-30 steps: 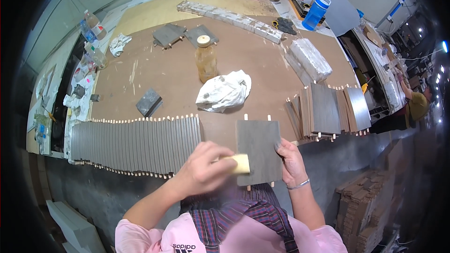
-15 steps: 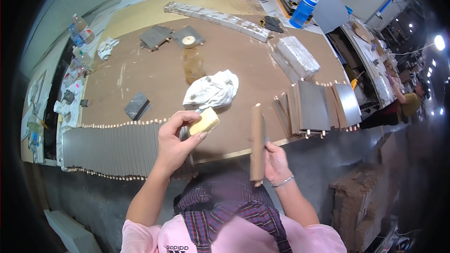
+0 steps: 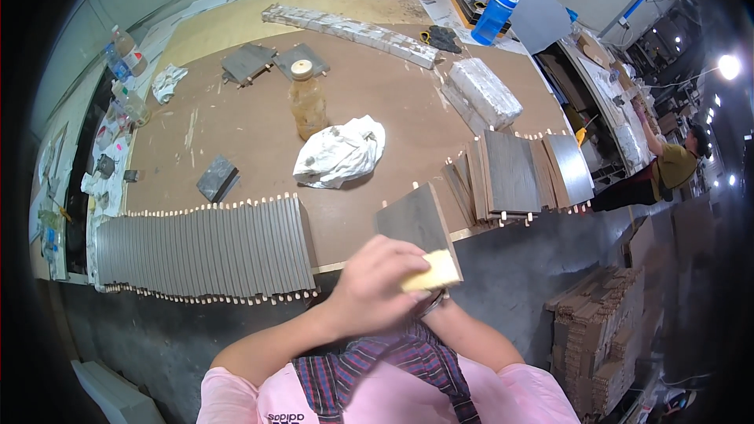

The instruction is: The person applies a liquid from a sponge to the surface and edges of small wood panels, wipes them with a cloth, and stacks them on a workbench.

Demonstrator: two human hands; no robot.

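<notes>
My left hand [image 3: 375, 279] pinches a pale yellow sponge [image 3: 441, 268] at the near right corner of a dark grey wooden panel [image 3: 416, 218]. The panel is tilted, with its broad grey face showing and a light dowel sticking out at its far end. My right hand [image 3: 438, 311] supports the panel from underneath, its fingers hidden behind the panel and my left hand. To the left stands a long row of similar panels [image 3: 204, 251] with dowels along both ends. More panels [image 3: 514, 169] lean together at the right.
On the brown-covered table [image 3: 251, 129] are a crumpled white cloth [image 3: 342, 153], a jar of brownish liquid [image 3: 309, 106], a small grey block [image 3: 217, 178] and a wrapped white block [image 3: 487, 94]. A blue bottle [image 3: 495, 16] stands farther back. Another person [image 3: 671, 165] works at the far right.
My left hand has brought the sponge down and right onto the panel. The panel has turned from edge-on to show its broad face. The view has shifted slightly.
</notes>
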